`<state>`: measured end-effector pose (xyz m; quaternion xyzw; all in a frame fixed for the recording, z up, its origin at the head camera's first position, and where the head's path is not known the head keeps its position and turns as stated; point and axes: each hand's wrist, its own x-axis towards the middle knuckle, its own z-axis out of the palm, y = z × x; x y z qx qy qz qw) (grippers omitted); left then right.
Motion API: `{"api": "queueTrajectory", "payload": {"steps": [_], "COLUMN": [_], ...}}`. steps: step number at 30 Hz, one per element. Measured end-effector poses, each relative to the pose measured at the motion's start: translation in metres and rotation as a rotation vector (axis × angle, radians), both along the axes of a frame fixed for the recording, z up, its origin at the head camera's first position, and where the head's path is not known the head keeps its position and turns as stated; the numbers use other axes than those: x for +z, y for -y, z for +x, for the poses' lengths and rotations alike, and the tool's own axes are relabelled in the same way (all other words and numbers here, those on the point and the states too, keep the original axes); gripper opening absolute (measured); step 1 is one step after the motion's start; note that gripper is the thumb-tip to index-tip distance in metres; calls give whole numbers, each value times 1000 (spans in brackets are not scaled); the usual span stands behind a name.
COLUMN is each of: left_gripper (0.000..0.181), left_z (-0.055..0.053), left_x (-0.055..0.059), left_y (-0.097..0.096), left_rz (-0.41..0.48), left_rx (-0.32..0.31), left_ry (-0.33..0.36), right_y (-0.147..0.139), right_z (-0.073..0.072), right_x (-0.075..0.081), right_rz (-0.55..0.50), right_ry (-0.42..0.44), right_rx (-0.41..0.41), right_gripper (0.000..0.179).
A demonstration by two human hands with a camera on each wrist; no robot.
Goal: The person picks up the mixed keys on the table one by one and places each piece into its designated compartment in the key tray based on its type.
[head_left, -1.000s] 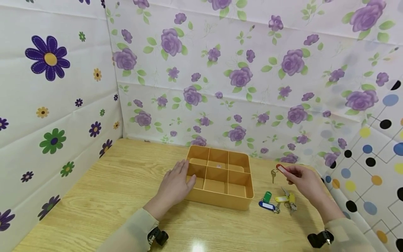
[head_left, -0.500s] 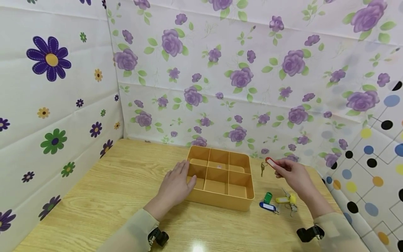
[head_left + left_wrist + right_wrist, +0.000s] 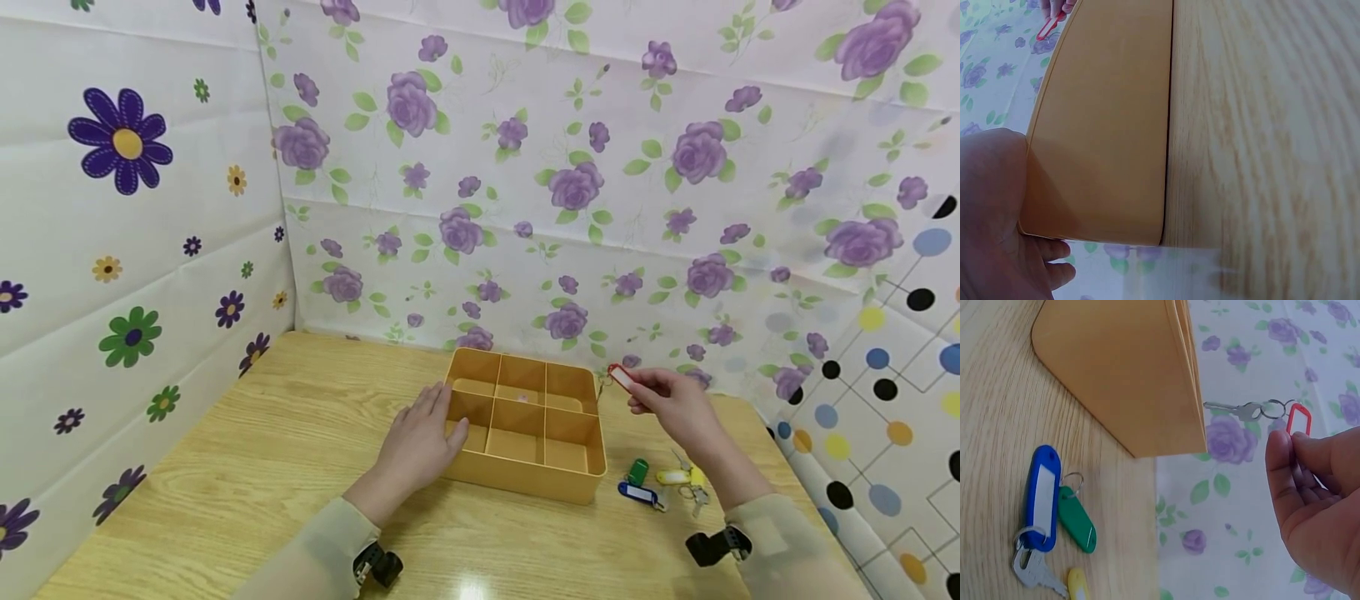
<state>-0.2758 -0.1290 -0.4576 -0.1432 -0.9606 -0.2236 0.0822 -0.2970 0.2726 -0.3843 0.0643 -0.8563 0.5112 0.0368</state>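
My left hand (image 3: 420,437) holds the left wall of an orange six-compartment organizer box (image 3: 517,475), thumb over the rim and fingers outside. In the left wrist view, fingertips (image 3: 1059,274) show beyond the box's side. My right hand (image 3: 678,408) pinches a red key tag (image 3: 1299,420) between thumb and fingers, just off the box's back right corner. From the tag's ring hangs a silver-looking key (image 3: 1235,410), near the box rim. Right of the box lie a green key tag (image 3: 638,472), a blue key tag (image 3: 638,493) and yellow key tags (image 3: 673,477) with keys.
The box stands on a wood-grain table (image 3: 300,417). Behind it rises a white cloth (image 3: 525,275) with purple roses. Patterned cloths also close off the left side and the right side. A small pinkish spot (image 3: 522,398) shows in the back middle compartment.
My right hand has carried the red key tag and its key leftward and slightly up, from beside the box to its back right corner. The left hand and box have stayed put.
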Motion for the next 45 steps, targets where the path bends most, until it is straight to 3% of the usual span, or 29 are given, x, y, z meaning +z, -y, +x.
{"api": "queueTrajectory", "payload": {"steps": [12, 28, 45], "left_gripper": [81, 81, 82], "left_z": [1, -1, 0], "left_x": [0, 0, 0], "left_y": [1, 1, 1], "left_rz": [2, 0, 9], "left_rx": [4, 14, 13], "left_ry": [0, 6, 15], "right_y": [27, 57, 94], "right_z": [-4, -11, -15], "right_x": [9, 17, 20], "right_rz": [20, 194, 100], "right_ry": [12, -79, -60], "right_rx": [18, 22, 65], "right_gripper": [34, 21, 20]}}
